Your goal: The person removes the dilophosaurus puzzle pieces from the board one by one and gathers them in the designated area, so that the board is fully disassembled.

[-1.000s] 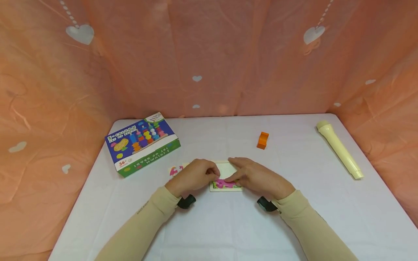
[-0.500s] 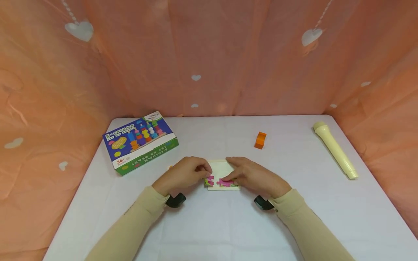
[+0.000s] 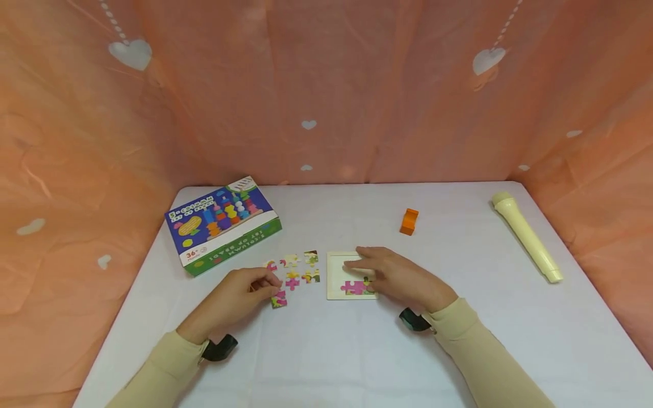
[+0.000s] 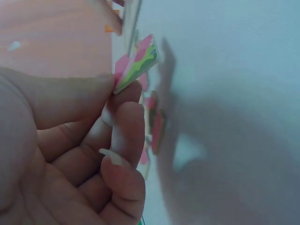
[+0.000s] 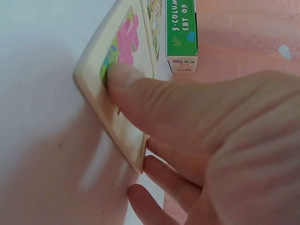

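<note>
Between the thumb and fingertips of my left hand (image 3: 237, 297), a pink and green jigsaw piece (image 4: 138, 65) is pinched. In the head view this hand is low over the table, left of the loose pieces. My right hand (image 3: 395, 275) lies over the right side of a pale puzzle board (image 3: 334, 269), fingers extended across it. Its thumb (image 5: 126, 77) presses on the board's corner in the right wrist view, while other fingertips are at its edge. Pink and green pieces (image 3: 355, 287) lie joined in the board's lower right, partly hidden by the hand.
Several loose jigsaw pieces (image 3: 292, 276) lie between my left hand and the board. A bead-set box (image 3: 223, 225) stands at the back left. Behind the board is a small orange block (image 3: 409, 221). A cream microphone-shaped object (image 3: 526, 236) lies far right.
My left hand has lifted a pink and green piece from the board and moved left with it, uncovering the loose pieces. My right hand has stayed on the board, its fingers shifting slightly.
</note>
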`<action>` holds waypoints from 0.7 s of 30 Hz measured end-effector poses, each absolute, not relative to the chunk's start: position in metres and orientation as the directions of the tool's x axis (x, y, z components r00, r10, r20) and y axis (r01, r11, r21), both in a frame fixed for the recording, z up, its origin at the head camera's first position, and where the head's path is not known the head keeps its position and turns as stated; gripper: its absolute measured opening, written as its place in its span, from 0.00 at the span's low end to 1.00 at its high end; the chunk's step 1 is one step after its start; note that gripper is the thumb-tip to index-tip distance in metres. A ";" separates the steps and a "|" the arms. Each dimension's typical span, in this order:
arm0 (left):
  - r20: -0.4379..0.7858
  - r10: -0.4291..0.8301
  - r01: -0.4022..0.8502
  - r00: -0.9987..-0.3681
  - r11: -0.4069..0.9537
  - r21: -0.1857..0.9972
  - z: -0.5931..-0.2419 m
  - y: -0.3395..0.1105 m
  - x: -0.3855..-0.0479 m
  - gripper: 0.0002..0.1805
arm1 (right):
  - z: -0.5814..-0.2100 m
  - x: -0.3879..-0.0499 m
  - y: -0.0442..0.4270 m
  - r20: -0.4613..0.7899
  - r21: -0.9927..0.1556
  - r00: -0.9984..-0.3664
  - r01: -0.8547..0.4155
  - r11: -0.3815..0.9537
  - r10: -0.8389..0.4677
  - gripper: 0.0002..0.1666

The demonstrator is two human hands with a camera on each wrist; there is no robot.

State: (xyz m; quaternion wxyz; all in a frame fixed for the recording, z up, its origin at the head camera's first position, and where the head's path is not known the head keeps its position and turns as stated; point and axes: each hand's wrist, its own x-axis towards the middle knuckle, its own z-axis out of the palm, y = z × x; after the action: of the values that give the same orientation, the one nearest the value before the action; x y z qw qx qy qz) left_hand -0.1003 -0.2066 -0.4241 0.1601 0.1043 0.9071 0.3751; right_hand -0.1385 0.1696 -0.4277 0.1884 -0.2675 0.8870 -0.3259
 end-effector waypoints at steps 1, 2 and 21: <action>-0.207 0.312 0.076 -0.927 0.697 0.713 -0.425 -0.207 -0.099 0.04 | -0.427 -0.139 0.170 -0.169 -0.667 -0.794 -0.344 0.661 -0.584 0.34; -0.197 0.314 0.086 -0.929 0.700 0.709 -0.427 -0.206 -0.098 0.04 | -0.427 -0.139 0.170 -0.176 -0.651 -0.800 -0.343 0.678 -0.574 0.36; -0.091 0.276 0.172 -0.957 0.790 0.588 -0.412 -0.192 -0.100 0.05 | -0.427 -0.144 0.168 -0.218 -0.544 -0.827 -0.337 0.768 -0.518 0.44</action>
State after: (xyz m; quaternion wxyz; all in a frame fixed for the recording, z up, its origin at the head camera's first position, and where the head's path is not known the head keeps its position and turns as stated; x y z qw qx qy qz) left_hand -0.0998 -0.1918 -0.4123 0.0864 0.1190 0.9422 0.3012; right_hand -0.1436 0.1683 -0.4273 0.1809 -0.2316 0.9228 -0.2493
